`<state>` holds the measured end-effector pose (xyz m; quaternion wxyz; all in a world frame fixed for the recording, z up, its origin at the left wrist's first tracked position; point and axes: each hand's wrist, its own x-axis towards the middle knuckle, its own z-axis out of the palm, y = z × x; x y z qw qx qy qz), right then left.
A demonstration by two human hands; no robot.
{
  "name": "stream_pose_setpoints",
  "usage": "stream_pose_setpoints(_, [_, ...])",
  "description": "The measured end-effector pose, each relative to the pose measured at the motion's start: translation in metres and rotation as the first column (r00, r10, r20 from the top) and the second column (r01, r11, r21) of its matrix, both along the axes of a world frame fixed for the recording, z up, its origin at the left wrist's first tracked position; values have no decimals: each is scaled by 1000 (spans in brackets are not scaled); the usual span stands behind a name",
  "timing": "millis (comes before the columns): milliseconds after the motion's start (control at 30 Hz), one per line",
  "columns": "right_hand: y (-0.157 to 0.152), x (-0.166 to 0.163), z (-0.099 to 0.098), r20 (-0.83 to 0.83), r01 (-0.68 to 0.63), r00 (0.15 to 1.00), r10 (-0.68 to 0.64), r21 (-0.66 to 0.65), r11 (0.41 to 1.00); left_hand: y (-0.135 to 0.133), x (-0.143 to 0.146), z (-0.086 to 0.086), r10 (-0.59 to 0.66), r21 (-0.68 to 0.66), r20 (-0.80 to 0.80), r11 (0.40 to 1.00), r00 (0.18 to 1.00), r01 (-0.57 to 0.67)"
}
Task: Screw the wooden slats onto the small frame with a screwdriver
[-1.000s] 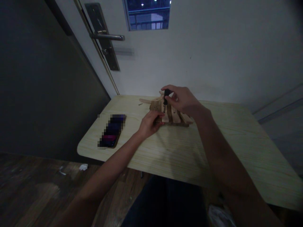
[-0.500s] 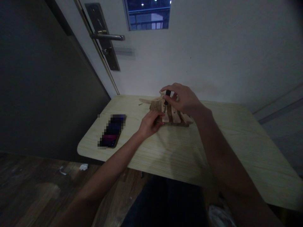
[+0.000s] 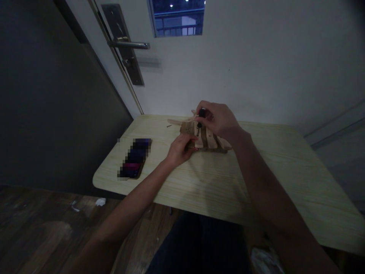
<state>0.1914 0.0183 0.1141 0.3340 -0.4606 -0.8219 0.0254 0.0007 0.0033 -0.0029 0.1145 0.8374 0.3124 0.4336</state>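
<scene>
My right hand [image 3: 218,118] is closed around the black handle of a screwdriver [image 3: 201,114], held nearly upright. Its thin shaft points down at a pale slat on a small wooden piece [image 3: 211,140], which has several light slats over a darker brown base. Whether the tip sits on a screw is too small to tell. My left hand [image 3: 181,148] grips the near left edge of this wooden piece, thumb at the front and fingers on top. A small screw [image 3: 169,126] lies on the table to the left of the piece.
A pale wood-grain table [image 3: 171,186] carries everything. At its left lies a phone [image 3: 135,158], partly blurred out. Behind the table rises a white door with a metal handle [image 3: 129,45] and a small window [image 3: 179,19]. White scraps [image 3: 100,201] lie on the floor.
My right hand's fingers have shifted and curled a little more around the screwdriver handle. The left hand and the wooden piece stay in place.
</scene>
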Motion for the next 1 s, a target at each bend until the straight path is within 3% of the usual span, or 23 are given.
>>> stream_pose_setpoints(133, [2,0,-3,4,23,1000,-23,6,1000,-1,0,0,-10,6,14,1000,1000,10])
stream_pose_setpoints(500, [1,7,1,-68,-107,992,104,-49,993,0,-1,2,-29,28,-10,999,1000,30])
stream_pose_setpoints(833, [6,3,2,-142,-4,990,1,-20,1000,2,-1,0,-53,44,23,998,998,52])
stream_pose_setpoints(1000, [8,3,2,-135,-36,990,29,-52,998,3,-1,-1,-42,41,18,998,999,41])
